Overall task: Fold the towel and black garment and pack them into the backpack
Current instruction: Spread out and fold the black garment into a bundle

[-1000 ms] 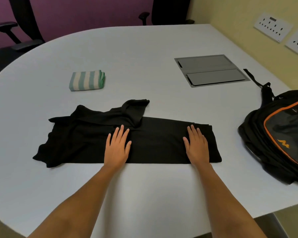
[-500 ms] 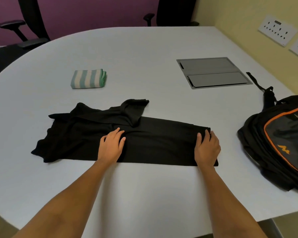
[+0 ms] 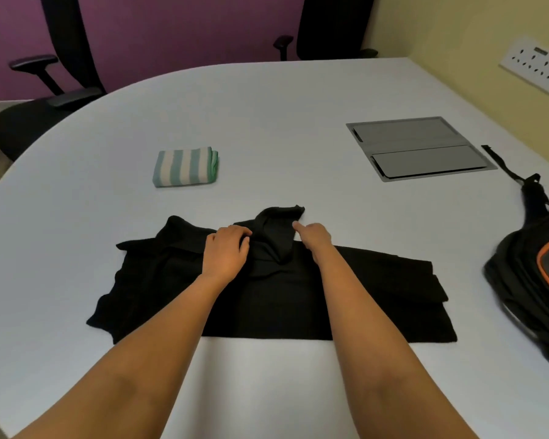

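The black garment [image 3: 377, 289] lies spread lengthwise across the near part of the white table [image 3: 267, 106], folded into a long band, with a sleeve sticking up at its far edge. My left hand [image 3: 227, 250] grips the fabric just left of that sleeve, fingers curled. My right hand [image 3: 314, 237] pinches the sleeve's right side. A folded green-and-white striped towel [image 3: 186, 167] sits farther back on the left. The black backpack [image 3: 536, 280] with orange trim lies at the right edge, partly out of frame.
A grey cable hatch [image 3: 422, 147] is set into the table at the back right. A backpack strap [image 3: 501, 166] trails beside it. Two black office chairs [image 3: 45, 99] stand behind the table. Wall sockets [image 3: 536, 66] sit on the yellow wall.
Both hands left the garment's near edge and moved in to the far middle, where they now hold the fabric at the sleeve. The right end of the garment lies free.
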